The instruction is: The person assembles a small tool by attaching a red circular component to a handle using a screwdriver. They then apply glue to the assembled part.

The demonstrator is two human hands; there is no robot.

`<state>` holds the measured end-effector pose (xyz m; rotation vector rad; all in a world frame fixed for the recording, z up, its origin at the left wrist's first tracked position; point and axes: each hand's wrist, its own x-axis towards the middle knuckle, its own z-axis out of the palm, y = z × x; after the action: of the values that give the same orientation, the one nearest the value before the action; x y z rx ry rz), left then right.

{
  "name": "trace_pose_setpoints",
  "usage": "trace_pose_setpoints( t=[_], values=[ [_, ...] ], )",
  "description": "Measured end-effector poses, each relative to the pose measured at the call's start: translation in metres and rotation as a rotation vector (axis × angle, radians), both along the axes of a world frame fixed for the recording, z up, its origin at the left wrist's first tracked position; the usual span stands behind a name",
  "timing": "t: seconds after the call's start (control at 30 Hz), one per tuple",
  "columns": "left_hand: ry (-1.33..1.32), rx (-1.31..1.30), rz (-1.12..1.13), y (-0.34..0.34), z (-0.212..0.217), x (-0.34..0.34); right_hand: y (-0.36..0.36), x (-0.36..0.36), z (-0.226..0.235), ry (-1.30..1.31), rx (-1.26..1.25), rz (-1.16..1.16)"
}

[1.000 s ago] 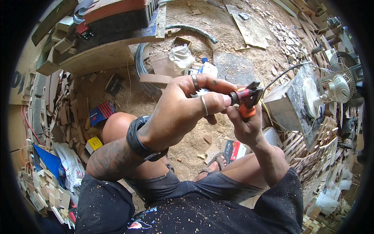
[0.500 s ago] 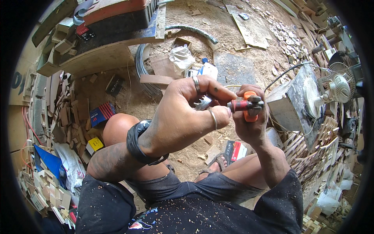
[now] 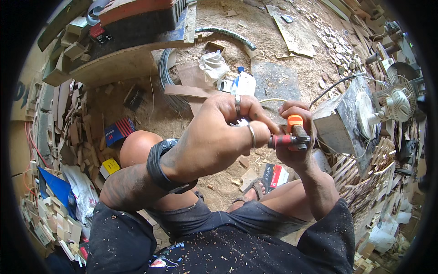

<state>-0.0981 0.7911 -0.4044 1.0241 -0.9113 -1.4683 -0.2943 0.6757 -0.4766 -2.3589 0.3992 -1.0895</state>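
Observation:
My left hand (image 3: 221, 132) is closed, its palm turned inward. Between its curled fingers shows part of a toothed metal cutter (image 3: 241, 122), like a hole saw; the rest is hidden. In my right hand (image 3: 292, 157) is a pair of pliers with orange grips (image 3: 295, 121), seen nearly end-on. Against the dark jaws (image 3: 301, 140) of the pliers lies a short red and dark metal shaft (image 3: 280, 140), pointing left. The left thumb and fingertip are at the shaft's left end; whether they pinch it I cannot tell.
A white fan (image 3: 399, 98) stands beside a grey metal box (image 3: 335, 121) at right. Stacked wood strips (image 3: 369, 171) lie below it. A wooden bench (image 3: 114, 68) carries a red and black case (image 3: 141, 20) at upper left. Sawdust, offcuts and coiled cable (image 3: 166, 82) cover the floor.
The pliers and red shaft have dropped slightly and turned in my right hand. My left fingers have shifted, so less of the toothed cutter shows.

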Motion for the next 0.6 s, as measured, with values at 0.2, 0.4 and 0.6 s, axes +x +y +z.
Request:
trace_pose_setpoints(
  t=[0.2,0.4,0.6],
  values=[
    [0.246,0.092,-0.021,0.002,-0.003,-0.006,0.004,0.006,-0.014,-0.088,0.135,0.099],
    [0.15,0.062,0.011,0.004,0.003,-0.005,0.001,0.01,-0.02,-0.165,0.161,0.122],
    [0.026,0.032,0.016,0.008,0.009,-0.001,-0.001,0.011,-0.016,-0.132,0.073,0.077]
  ],
)
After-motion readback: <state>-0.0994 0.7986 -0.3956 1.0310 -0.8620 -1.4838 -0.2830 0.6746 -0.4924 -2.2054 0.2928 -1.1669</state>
